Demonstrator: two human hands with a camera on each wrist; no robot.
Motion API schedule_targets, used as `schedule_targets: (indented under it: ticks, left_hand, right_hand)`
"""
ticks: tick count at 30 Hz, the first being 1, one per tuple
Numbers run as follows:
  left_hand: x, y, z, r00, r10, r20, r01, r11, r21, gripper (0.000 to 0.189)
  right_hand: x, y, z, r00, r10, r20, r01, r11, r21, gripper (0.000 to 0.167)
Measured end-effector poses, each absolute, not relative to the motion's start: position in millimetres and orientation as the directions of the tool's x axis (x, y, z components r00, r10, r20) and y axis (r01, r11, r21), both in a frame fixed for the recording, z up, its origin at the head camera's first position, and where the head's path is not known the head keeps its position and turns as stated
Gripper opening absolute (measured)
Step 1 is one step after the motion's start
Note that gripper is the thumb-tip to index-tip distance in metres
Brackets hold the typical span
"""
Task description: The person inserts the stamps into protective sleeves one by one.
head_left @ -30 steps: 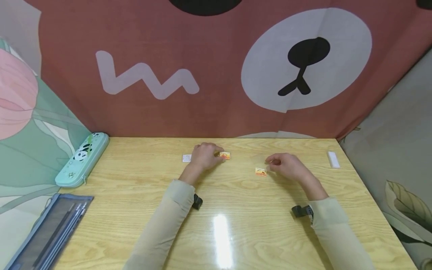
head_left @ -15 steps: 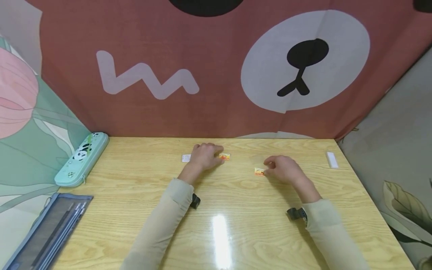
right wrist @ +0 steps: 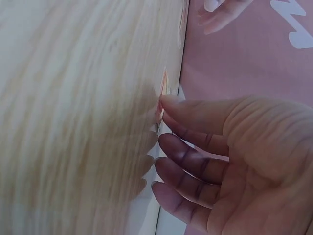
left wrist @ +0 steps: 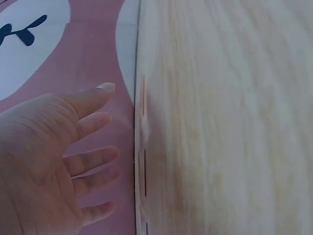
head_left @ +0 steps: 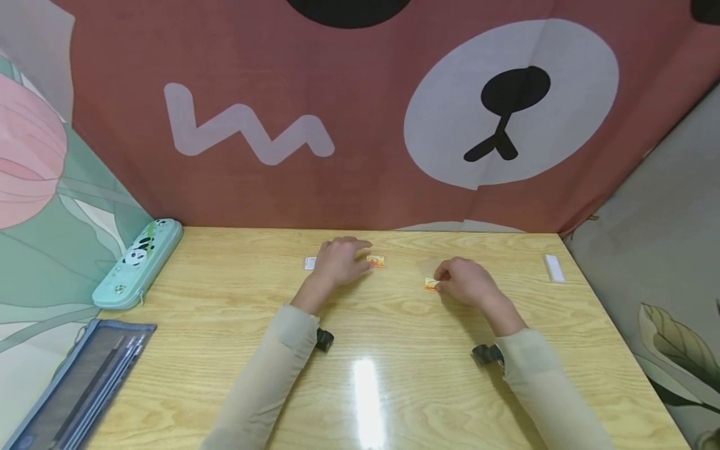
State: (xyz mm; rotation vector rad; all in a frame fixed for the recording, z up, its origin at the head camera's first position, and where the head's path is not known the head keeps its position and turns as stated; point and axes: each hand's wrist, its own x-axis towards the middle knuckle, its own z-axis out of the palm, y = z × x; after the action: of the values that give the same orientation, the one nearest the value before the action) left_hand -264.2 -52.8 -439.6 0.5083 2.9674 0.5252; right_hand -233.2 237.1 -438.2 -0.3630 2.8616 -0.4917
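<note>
My right hand (head_left: 465,280) pinches the right end of a small yellow-orange card (head_left: 430,284), thumb and forefinger at its edge on the wooden table. In the right wrist view the thumb covers part of this card (right wrist: 163,88), and the other fingers are bent loosely. My left hand (head_left: 339,259) hovers low over the table, fingers spread and holding nothing, as the left wrist view also shows. Just right of its fingertips lies a second orange-and-yellow card (head_left: 375,261). A small white card (head_left: 310,263) shows on its left side, partly hidden behind the hand.
A white block (head_left: 554,268) lies at the table's right side. Along the left stand a mint panda case (head_left: 137,265) and a blue-edged mesh pouch (head_left: 90,381) with pencil-like sticks inside. A brown-red cloth with a bear's face (head_left: 253,194) closes off the back edge.
My right hand has moved left and closed its fingertips over the right end of the yellow-orange card. The left hand has stayed nearly in place, its fingers slightly more spread.
</note>
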Motion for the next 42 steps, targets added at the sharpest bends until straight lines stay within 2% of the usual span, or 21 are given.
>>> schedule_targets:
  ticks: [5,9,11,15,17,25,33,37,42]
  left_hand:
    - [-260,-56,-439,-0.94,0.339,0.034,0.325,0.863,0.388,0.047]
    - [-256,-59,-439,-0.939,0.335,0.077,0.334,0.839,0.43,0.045]
    - [-254,-61,-438,-0.939,0.331,0.087,0.333,0.824,0.458,0.044]
    - [-251,-63,-436,-0.94,0.326,0.1,0.331,0.799,0.502,0.043]
    - [-250,-64,-435,-0.938,0.328,0.109,0.335,0.788,0.516,0.044]
    - [-248,-65,-438,-0.935,0.336,0.111,0.335,0.74,0.583,0.042]
    - [-244,-66,-444,-0.939,0.326,0.11,0.321,0.714,0.622,0.039]
    - [-242,-64,-443,-0.942,0.318,0.108,0.302,0.658,0.69,0.038]
    - [-237,-54,-439,-0.945,0.316,0.087,0.246,0.509,0.825,0.042]
  right_hand:
    - [-233,233,-437,-0.949,-0.268,-0.167,-0.201,0.921,-0.335,0.004]
    - [-233,233,-436,-0.943,-0.28,-0.18,-0.205,0.916,-0.345,0.006]
    - [-232,235,-434,-0.939,-0.283,-0.196,-0.198,0.909,-0.366,0.011]
    - [-232,238,-433,-0.928,-0.302,-0.218,-0.2,0.898,-0.392,0.032]
    - [-232,239,-434,-0.925,-0.313,-0.217,-0.212,0.897,-0.389,0.035]
    - [-231,236,-437,-0.927,-0.317,-0.201,-0.218,0.891,-0.399,0.015]
    - [-232,234,-438,-0.932,-0.313,-0.183,-0.217,0.886,-0.41,0.006]
    - [-232,230,-436,-0.94,-0.315,-0.131,-0.216,0.846,-0.488,0.009]
    - [-233,217,-425,-0.947,-0.314,-0.072,-0.188,0.72,-0.668,0.018]
